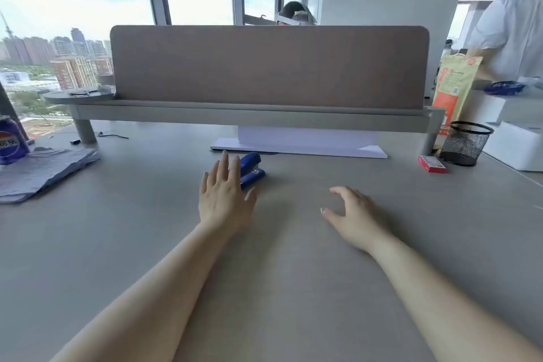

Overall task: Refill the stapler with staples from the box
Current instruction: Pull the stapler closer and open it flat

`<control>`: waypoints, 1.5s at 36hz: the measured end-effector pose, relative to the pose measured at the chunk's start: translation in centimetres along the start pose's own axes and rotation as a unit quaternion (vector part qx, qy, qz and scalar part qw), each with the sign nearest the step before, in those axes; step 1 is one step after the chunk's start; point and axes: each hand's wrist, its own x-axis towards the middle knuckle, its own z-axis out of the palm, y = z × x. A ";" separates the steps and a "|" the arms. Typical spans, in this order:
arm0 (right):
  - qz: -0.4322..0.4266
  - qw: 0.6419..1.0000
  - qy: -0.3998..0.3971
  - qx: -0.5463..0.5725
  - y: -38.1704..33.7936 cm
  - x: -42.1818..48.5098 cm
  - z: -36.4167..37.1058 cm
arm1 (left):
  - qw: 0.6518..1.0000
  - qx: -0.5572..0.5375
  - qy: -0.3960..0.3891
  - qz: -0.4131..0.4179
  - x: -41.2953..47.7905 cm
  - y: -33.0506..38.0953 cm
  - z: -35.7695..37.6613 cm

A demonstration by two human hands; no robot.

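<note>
A blue stapler lies on the grey desk, just in front of the white monitor base. My left hand is stretched out flat with fingers apart, its fingertips right beside the stapler's left side and covering part of it; it holds nothing. My right hand hovers over the desk to the right, fingers loosely curled and apart, empty. A small red staple box rests far right on the desk, next to the mesh cup, well away from both hands.
A black mesh pen cup and a white box stand at the right. A pile of grey papers and a blue can sit at the left. A brown divider rises behind the monitor base. People stand beyond it.
</note>
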 end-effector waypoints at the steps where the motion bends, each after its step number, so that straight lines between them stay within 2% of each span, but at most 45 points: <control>1: -0.005 1.000 -0.005 -0.009 0.0 0.0 0.1 | 1.000 0.013 -0.022 -0.003 0.3 0.0 0.5; 4: -0.015 1.000 -0.005 -0.027 0.4 0.0 0.2 | 0.996 0.049 -0.073 -0.004 0.8 0.2 1.5; 11: -0.014 1.000 0.008 0.002 0.4 -0.1 0.1 | 0.995 0.039 -0.087 0.018 -0.4 0.8 0.6; 16: -0.012 1.000 0.013 0.022 0.3 -1.3 -0.3 | 0.992 0.003 -0.108 0.063 -3.7 2.4 -0.6; 24: 0.015 0.998 0.019 0.065 0.1 -4.8 -1.3 | 0.972 -0.049 -0.142 0.179 -8.0 4.3 -2.0; 26: 0.025 0.993 0.022 0.112 0.3 -5.3 -1.4 | 0.972 -0.064 -0.135 0.183 -8.2 4.7 -2.2; 31: 0.024 0.975 0.019 0.221 0.2 -5.1 -1.6 | 0.982 -0.094 -0.057 0.152 -7.4 5.9 -1.8; 37: 0.005 0.975 0.011 0.220 0.2 -3.4 -0.9 | 0.981 -0.087 -0.063 0.162 -6.6 5.3 -1.0; 48: -0.001 0.953 0.000 0.303 0.0 -3.5 -0.9 | 0.976 -0.143 -0.032 0.161 -6.3 5.1 -1.4; 54: -0.003 0.964 0.005 0.266 -0.3 -3.7 -0.9 | 0.970 -0.172 -0.024 0.172 -6.4 5.3 -1.7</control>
